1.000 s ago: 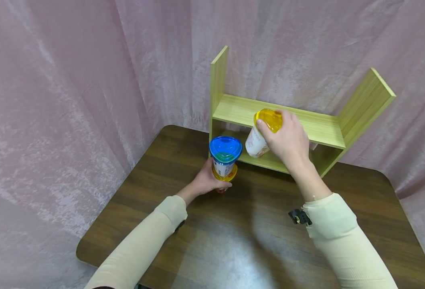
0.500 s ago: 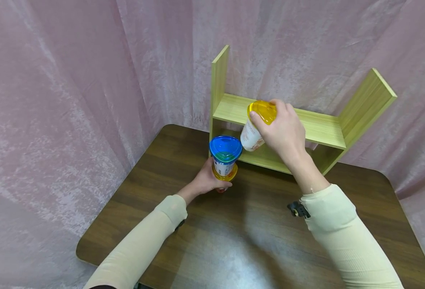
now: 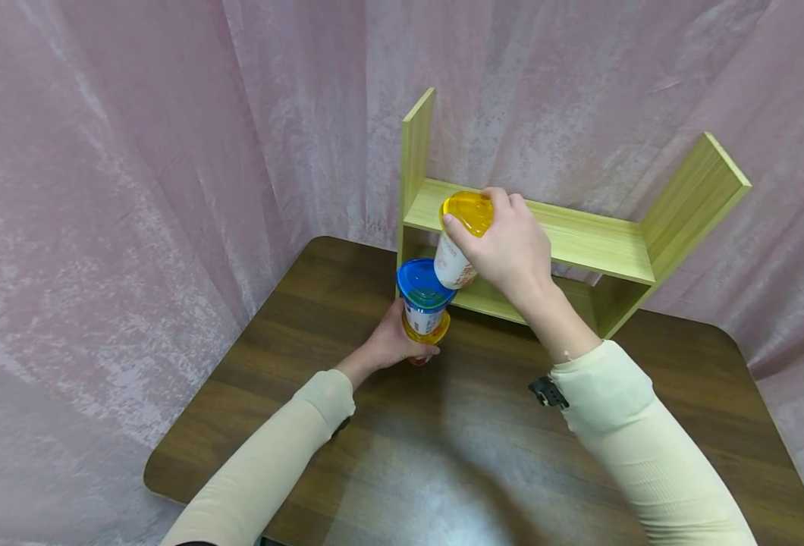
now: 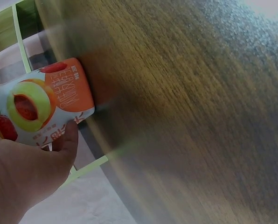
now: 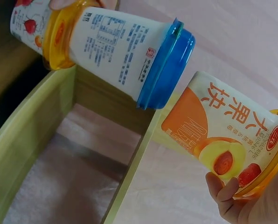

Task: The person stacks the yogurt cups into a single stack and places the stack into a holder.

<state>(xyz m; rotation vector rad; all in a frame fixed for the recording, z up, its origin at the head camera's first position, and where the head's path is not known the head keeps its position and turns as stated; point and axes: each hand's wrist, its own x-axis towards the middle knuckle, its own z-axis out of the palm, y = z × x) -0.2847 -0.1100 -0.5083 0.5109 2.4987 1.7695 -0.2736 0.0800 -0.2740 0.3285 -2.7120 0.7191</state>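
On the table, my left hand (image 3: 391,340) curls round a yogurt cup (image 4: 36,100) with a yellow-orange lid and peach and strawberry pictures. Stacked upside up on that lid is a white cup (image 5: 113,51) with a blue lid (image 3: 421,282). My right hand (image 3: 514,246) grips a third cup (image 5: 218,133) by its yellow lid (image 3: 469,211), fingers and thumb round the rim. This cup is slightly tilted; its base overlaps the right edge of the blue lid in the head view, and a small gap separates them in the right wrist view.
Behind the cups stands a light wooden shelf (image 3: 593,241) with two upright side panels, its left end close to the stack. The dark wood table (image 3: 402,455) extends to both sides and toward me. Pink curtains (image 3: 170,152) hang behind the table.
My right hand has carried its cup leftward, from in front of the shelf to above the blue lid's right side. The left hand and the two stacked cups have stayed put.
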